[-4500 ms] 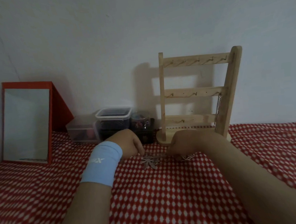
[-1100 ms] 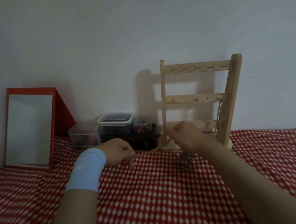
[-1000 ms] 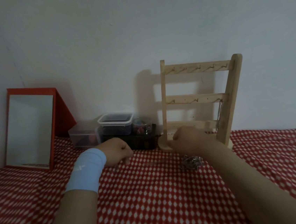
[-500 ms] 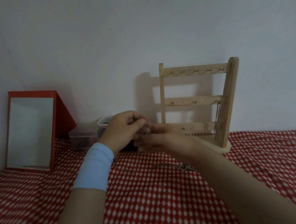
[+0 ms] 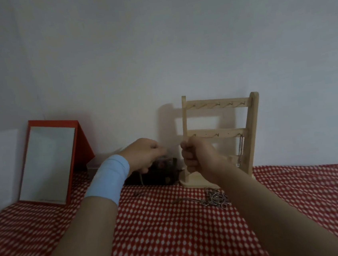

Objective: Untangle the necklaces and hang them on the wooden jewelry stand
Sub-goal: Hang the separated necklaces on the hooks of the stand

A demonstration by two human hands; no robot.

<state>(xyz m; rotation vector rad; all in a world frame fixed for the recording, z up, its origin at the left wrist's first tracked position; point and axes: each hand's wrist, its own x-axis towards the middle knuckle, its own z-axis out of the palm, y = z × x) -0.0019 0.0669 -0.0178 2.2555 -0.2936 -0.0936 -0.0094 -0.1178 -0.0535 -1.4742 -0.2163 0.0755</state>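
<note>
My left hand (image 5: 144,157) and right hand (image 5: 196,156) both pinched one chain (image 5: 141,178), spanning left-right. Stand (image 5: 254,131) lay just beyond my right hand, the nearer one; tangle (image 5: 215,199) on cloth (image 5: 174,231) below it.

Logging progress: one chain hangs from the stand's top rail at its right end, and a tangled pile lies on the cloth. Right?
No: the head view shows the chain hanging from the middle rail of the stand, not the top. The tangled pile does lie on the cloth.

Left hand (image 5: 144,155) and right hand (image 5: 196,156) raised, fingers curled
</note>
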